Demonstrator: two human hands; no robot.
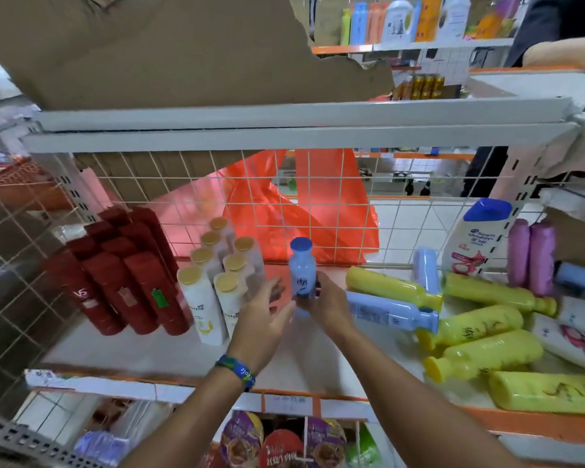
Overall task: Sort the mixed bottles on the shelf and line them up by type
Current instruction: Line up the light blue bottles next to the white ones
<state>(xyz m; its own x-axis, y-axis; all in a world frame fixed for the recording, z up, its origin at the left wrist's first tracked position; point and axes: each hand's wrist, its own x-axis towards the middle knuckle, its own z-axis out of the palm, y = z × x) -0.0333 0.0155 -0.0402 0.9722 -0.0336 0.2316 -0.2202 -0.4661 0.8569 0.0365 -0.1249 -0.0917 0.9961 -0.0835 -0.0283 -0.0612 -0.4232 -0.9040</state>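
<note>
Right hand: grips the upright blue bottle low down.
Left hand: fingers spread, holding nothing, just beside it.
Open room: bare shelf between white bottles and toppled yellow bottles.

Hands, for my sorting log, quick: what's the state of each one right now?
Left hand: open, beside the blue bottle, holding nothing.
Right hand: closed around the blue bottle, holding it upright.

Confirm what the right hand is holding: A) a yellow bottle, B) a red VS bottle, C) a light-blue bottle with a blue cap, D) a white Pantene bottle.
C: the right hand grips the upright light-blue bottle; the left hand is open beside it.
</note>
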